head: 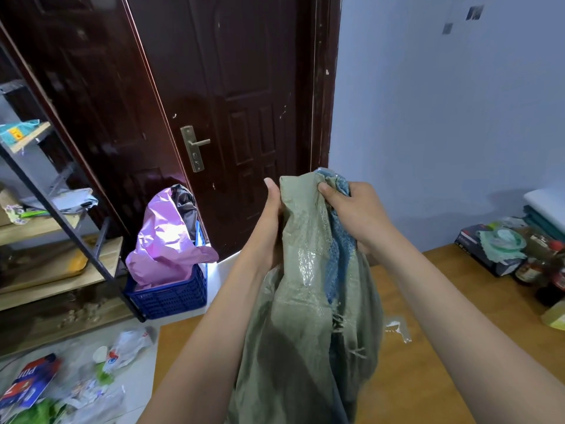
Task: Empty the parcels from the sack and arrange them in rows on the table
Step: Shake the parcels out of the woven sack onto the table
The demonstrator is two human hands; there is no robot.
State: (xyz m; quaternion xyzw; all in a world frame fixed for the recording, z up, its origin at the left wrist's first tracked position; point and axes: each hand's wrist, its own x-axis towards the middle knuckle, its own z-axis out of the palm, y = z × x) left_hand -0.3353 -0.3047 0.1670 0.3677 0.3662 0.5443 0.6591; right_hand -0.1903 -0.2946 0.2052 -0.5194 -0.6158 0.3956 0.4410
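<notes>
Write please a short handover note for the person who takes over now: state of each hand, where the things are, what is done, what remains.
Left hand: grips the top edge of the grey-green woven plastic sack.
Right hand: grips the same bunched top, with its blue woven part.
The sack hangs over the wooden table.
Done: sack lifted; no parcels are visible on the table.
Left: empty the parcels out, then arrange them in rows. Contents of the sack are hidden.

Dark brown door [232, 96], brass lever handle [195, 146]; beside it a blue plastic crate [171, 293] holding pink and black bags [166, 237]. Metal-framed shelving unit [61, 215] at left, wooden boards carrying assorted items. Floor litter [70, 377], apparently wrappers and packaging, blurred.
</notes>
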